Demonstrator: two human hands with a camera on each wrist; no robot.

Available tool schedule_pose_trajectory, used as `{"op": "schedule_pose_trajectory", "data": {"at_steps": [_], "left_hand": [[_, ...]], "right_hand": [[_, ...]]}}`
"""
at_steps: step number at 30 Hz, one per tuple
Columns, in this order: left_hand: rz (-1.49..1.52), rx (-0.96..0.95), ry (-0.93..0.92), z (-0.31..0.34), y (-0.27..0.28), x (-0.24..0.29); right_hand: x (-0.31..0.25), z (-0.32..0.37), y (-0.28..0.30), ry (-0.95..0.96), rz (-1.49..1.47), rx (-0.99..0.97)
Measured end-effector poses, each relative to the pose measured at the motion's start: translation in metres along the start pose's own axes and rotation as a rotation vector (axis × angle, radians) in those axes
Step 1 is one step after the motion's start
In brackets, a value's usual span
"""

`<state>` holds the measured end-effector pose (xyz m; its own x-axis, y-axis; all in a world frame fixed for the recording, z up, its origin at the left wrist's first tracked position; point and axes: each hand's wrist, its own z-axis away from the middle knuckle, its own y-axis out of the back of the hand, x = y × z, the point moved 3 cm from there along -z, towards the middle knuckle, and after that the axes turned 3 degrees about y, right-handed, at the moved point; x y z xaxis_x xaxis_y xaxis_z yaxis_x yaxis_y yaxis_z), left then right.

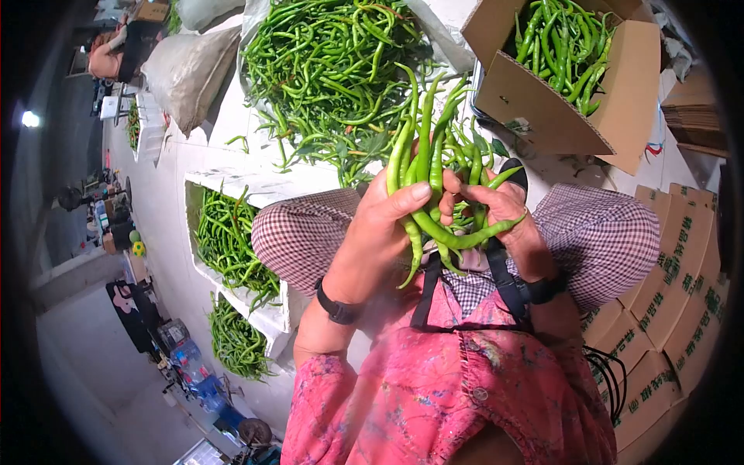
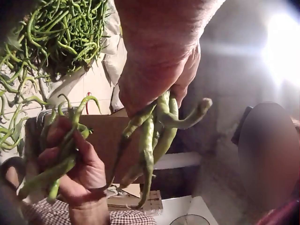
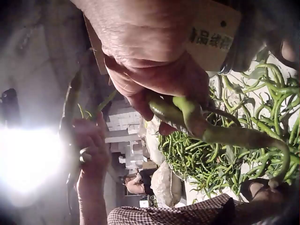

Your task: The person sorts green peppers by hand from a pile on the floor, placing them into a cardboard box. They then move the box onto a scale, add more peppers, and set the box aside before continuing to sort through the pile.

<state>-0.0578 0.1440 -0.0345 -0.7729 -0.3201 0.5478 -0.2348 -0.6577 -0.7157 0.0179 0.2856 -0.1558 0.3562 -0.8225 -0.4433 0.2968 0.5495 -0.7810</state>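
Note:
In the head view the left hand (image 1: 387, 221) grips a bunch of long green peppers (image 1: 425, 147), its thumb lying across them. Close beside it, the right hand (image 1: 508, 213) holds more green peppers (image 1: 496, 230) between thumb and curled fingers. The left wrist view shows peppers (image 2: 147, 140) hanging out of the left hand (image 2: 161, 65), with the right hand (image 2: 84, 168) holding its own at the left. In the right wrist view, peppers (image 3: 215, 133) stick out from under the right hand (image 3: 150, 56); the left hand (image 3: 91, 145) is beyond.
A large pepper heap (image 1: 333, 70) lies ahead of the hands. At the upper right stands an open cardboard box (image 1: 535, 116) with peppers inside. White foam boxes (image 1: 287, 306) of peppers are at the left, flattened cartons (image 1: 659, 287) at the right. A filled sack (image 1: 190, 74) stands at the upper left.

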Motion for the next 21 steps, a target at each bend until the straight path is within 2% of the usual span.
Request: {"op": "schedule_pose_trajectory", "data": {"at_steps": [3, 5, 6, 8, 9, 12, 13, 15, 17, 18, 19, 20, 21], "left_hand": [[0.0, 0.033, 0.03, -0.003, -0.012, 0.009], [-0.102, 0.09, 0.031, -0.004, -0.026, 0.018], [-0.116, 0.046, 0.045, -0.007, -0.03, 0.022], [-0.138, 0.013, 0.037, -0.021, -0.047, 0.034], [-0.15, 0.043, 0.014, -0.025, -0.063, 0.043], [-0.318, -0.055, -0.011, -0.052, -0.107, 0.067], [-0.345, -0.09, -0.029, -0.067, -0.123, 0.073], [-0.51, -0.322, -0.047, -0.104, -0.157, 0.082], [-0.574, -0.279, -0.06, -0.143, -0.192, 0.082], [-0.755, -0.254, -0.22, -0.167, -0.191, 0.083], [-0.938, -0.214, -0.364, -0.184, -0.181, 0.082], [-1.014, -0.152, -0.463, -0.188, -0.162, 0.088], [-0.884, -0.093, -0.478, -0.173, -0.15, 0.09]], "right_hand": [[0.005, 0.0, 0.004, 0.003, 0.028, 0.028], [0.004, -0.001, 0.002, 0.035, 0.137, 0.04], [0.004, -0.002, 0.002, 0.05, 0.192, 0.048], [-0.017, 0.014, -0.005, 0.177, 0.262, 0.086], [-0.025, 0.021, -0.012, 0.179, 0.012, -0.085], [-0.034, 0.035, -0.027, 0.133, 0.048, -0.079], [-0.021, 0.025, -0.016, 0.184, 0.129, -0.082], [0.006, 0.007, 0.008, 0.287, 0.293, -0.076], [0.007, 0.006, 0.012, 0.337, 0.577, -0.086], [-0.006, 0.012, 0.004, 0.453, 0.723, -0.11], [-0.016, 0.02, -0.004, 0.484, 0.754, -0.124], [-0.025, 0.025, -0.011, 0.516, 0.73, -0.133], [-0.015, 0.018, -0.009, 0.09, 0.008, -0.027]]}}
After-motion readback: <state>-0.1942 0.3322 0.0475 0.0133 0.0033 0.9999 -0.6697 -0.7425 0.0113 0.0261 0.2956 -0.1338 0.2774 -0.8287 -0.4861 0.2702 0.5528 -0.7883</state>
